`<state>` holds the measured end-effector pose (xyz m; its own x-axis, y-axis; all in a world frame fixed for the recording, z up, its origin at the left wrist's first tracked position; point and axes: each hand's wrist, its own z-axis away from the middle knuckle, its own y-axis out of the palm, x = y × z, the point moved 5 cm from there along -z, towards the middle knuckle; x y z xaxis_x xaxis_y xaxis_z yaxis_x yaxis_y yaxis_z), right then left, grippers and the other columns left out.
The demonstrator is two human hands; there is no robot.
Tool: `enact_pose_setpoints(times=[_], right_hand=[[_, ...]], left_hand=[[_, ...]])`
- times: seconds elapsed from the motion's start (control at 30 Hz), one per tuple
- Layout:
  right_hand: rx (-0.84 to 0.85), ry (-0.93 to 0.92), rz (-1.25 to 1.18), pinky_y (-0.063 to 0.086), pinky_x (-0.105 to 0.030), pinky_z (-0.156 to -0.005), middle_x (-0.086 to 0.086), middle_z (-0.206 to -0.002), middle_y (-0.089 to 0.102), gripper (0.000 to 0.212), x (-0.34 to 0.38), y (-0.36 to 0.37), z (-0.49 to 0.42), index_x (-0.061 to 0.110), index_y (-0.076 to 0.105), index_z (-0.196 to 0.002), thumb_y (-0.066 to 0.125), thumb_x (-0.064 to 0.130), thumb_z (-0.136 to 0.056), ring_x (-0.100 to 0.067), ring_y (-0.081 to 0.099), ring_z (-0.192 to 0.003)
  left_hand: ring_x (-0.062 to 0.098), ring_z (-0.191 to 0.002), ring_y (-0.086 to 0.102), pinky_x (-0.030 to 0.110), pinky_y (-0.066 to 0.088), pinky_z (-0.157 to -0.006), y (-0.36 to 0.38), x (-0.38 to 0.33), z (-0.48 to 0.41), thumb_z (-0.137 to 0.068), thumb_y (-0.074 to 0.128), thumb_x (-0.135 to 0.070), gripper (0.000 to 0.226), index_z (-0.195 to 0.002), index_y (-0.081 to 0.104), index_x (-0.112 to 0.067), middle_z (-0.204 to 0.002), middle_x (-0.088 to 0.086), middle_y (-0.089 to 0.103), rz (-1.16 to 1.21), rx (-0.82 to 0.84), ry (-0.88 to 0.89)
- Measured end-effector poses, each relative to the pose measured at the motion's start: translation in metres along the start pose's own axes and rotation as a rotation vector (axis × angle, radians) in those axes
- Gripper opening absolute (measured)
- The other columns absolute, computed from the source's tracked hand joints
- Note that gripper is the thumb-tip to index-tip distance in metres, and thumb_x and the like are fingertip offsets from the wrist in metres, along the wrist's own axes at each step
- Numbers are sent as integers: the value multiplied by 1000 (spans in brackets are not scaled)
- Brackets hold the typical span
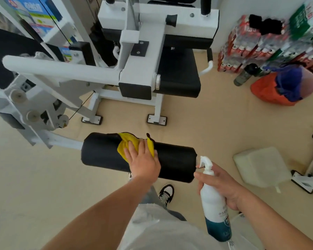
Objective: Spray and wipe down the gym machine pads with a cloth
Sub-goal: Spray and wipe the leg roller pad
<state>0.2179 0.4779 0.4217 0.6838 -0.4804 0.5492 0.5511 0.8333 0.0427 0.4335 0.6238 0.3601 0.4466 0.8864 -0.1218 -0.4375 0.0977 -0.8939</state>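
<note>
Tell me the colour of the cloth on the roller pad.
Yellow: the cloth shows best in the head view.
</note>
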Motion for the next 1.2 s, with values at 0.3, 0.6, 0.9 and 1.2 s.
enact_pose_setpoints(times=[0.3, 0.6, 0.9, 1.2], right_hand=[[-39, -19, -6, 58, -43, -75, -23, -80, 73, 74, -2, -9, 8, 15, 64, -120, 95, 44, -59, -35, 72, -74], [45, -29, 45, 57, -45, -80, -23, -83, 74, 78, 18, 20, -1, 21, 65, -125, 94, 49, -58, -32, 70, -73], [63, -48, 96, 58, -44, -76, -23, -82, 73, 81, 22, 42, 0, 19, 63, -125, 94, 48, -57, -32, 70, -73], [104, -64, 129, 63, -41, -67, -20, -80, 71, 74, 48, 69, 7, 16, 63, -125, 95, 38, -63, -32, 71, -71]], left_hand=[[33, -159, -12, 55, -7, -128, 35, -68, 47, -102, 42, -49, 76, -167, 7, -28, -175, -4, 3, -330, 102, 985], [32, -158, -16, 51, -1, -130, -25, 165, -13, -108, 17, -49, 67, -167, 1, -23, -174, 1, -4, -114, -107, 23], [41, -150, -34, 53, -22, -121, 13, 30, 35, -107, 29, -50, 78, -163, -20, -26, -169, -4, -27, 87, 34, 90], [24, -119, 54, 43, 42, -112, -2, -25, 94, -108, 42, -31, 33, -126, 63, -15, -126, 11, 63, 443, 333, 725]])
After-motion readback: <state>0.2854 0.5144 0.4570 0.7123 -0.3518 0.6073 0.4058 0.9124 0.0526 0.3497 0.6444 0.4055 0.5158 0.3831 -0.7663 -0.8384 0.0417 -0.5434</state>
